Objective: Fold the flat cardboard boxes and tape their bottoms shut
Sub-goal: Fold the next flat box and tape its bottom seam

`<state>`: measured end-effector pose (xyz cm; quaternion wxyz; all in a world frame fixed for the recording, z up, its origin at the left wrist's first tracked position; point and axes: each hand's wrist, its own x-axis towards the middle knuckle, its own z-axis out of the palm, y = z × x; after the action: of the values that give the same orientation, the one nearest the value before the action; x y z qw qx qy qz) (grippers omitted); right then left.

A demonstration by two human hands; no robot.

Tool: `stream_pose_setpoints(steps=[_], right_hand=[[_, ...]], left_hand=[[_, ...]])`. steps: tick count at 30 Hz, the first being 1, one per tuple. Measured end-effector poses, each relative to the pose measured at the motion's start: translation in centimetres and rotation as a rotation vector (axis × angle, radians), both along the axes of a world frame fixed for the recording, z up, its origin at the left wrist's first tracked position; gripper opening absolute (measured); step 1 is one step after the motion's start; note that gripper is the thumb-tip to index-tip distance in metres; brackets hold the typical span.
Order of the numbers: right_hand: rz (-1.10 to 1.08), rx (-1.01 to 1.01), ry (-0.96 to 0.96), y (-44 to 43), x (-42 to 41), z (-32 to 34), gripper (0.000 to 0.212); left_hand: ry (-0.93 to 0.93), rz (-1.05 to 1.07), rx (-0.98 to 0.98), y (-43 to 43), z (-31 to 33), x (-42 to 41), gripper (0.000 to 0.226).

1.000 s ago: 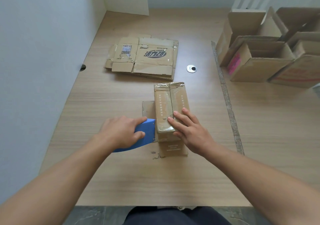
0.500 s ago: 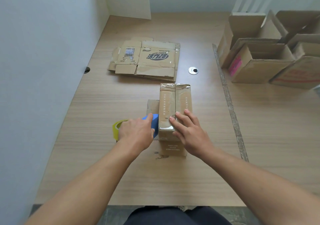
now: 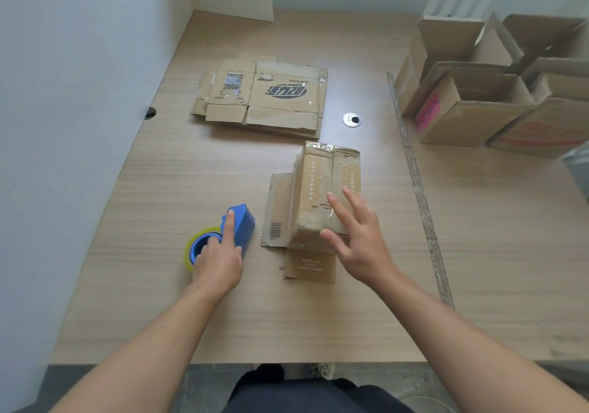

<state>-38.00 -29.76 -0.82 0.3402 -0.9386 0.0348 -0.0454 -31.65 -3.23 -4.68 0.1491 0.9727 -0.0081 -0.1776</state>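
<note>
Table (image 3: 159,189): assembled boxes (image 3: 471,119) at far right, cut off by frame edge. Flat cardboard stack (image 3: 280,94) beyond centre. Taped box (image 3: 325,183) bottom-up at centre. Your right hand (image 3: 360,247) over its near end, fingers splayed straight, contact unclear. Your left hand (image 3: 220,259) grips tape dispenser (image 3: 245,224), index along top. Dispenser now pulled away from box, on table to its left.

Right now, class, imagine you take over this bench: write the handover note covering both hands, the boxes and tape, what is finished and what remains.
Left hand holds the tape dispenser on the table, left of the box.
Right hand is open, fingers spread over the near end of the upturned box.
Done: glossy tape runs along this box's bottom seam.
Left: probably set it with the folded boxes at right, then fold and tape the flat stack farther back.
</note>
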Motion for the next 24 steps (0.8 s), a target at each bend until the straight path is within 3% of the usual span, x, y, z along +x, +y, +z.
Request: stream_pose_setpoints(steps=[4,7,9,10,12,15,17,21,24], right_hand=[[-0.165,0.182,0.032,0.0,-0.4,0.2,0.072],[-0.276,0.305,0.096,0.1,-0.3,0.2,0.075],[-0.330,0.406,0.150,0.3,-0.1,0.2,0.077],[-0.350,0.459,0.171,0.6,0.0,0.2,0.078],[-0.385,0.568,0.195,1.2,0.2,0.0,0.081],[-0.424,0.664,0.213,1.8,0.2,-0.5,0.084],[-0.453,0.750,0.217,1.9,0.2,-0.6,0.082],[-0.511,0.848,0.158,1.8,0.0,-1.1,0.070],[-0.546,0.910,0.150,2.0,-0.7,-1.3,0.066]], left_hand=[[0.035,-0.024,-0.006,0.0,-0.7,-0.7,0.078],[0.111,-0.061,0.111,-0.5,0.8,-0.4,0.072],[0.011,-0.039,0.184,-1.3,2.6,0.2,0.061],[-0.067,-0.019,0.110,-1.9,3.5,0.3,0.057],[-0.105,0.000,-0.244,-4.1,5.0,0.4,0.060],[0.113,0.068,-0.667,-8.3,6.1,-0.3,0.079],[0.150,0.135,-0.699,-10.5,5.5,-0.9,0.081],[-0.016,0.313,-0.639,-12.3,3.8,-1.3,0.054],[0.016,0.458,-0.850,-12.4,2.8,-1.5,0.043]])
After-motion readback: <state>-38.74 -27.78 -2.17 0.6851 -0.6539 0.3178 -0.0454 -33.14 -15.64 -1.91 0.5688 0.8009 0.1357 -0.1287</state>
